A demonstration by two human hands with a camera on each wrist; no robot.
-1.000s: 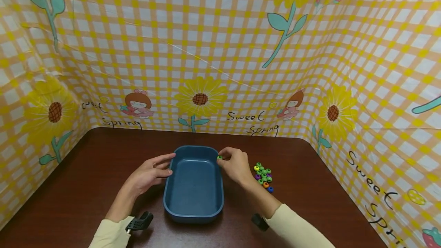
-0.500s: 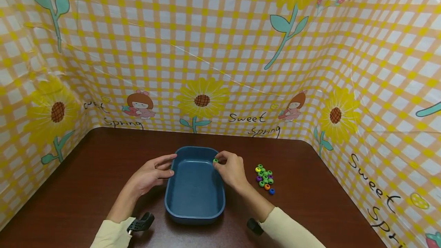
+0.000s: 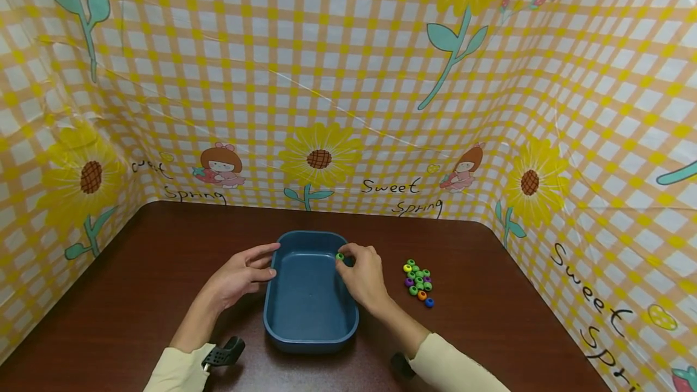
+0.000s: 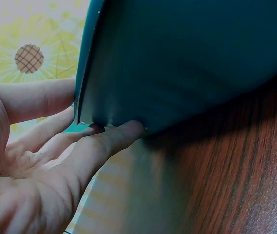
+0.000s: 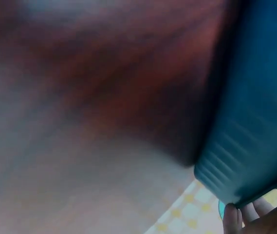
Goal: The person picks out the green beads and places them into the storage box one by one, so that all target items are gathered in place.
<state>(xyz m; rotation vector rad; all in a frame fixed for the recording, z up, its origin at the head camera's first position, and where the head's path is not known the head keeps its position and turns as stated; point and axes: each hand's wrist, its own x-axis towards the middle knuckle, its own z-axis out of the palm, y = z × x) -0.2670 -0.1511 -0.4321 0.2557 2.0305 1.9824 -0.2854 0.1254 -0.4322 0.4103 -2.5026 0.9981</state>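
Note:
In the head view, a deep blue rectangular plastic bin [image 3: 311, 339] stands on the table. My left hand [image 3: 236, 277] rests against its left side, thumb and fingers mostly straight and touching the rim and outer wall; the left wrist view shows the fingers [image 4: 104, 144] on that wall. My right hand [image 3: 362, 274] is at the bin's far right corner, pinching a small green bead [image 3: 340, 256] between thumb and forefinger, just inside the rim. In the right wrist view the bin's wall [image 5: 250, 126] hides the bead, and only some of the right fingers [image 5: 231, 219] show.
A cluster of round beads [image 3: 418, 280], mostly green with some purple, yellow, orange and blue, lies right of the bin on the dark wood table [image 3: 490, 325]. A checkered sunflower cloth [image 3: 348, 101] encloses the table at the back and sides.
My right hand has moved left, carrying the green bead from the rim to just inside the bin. The bin has shifted slightly right. My left hand has stayed on its side.

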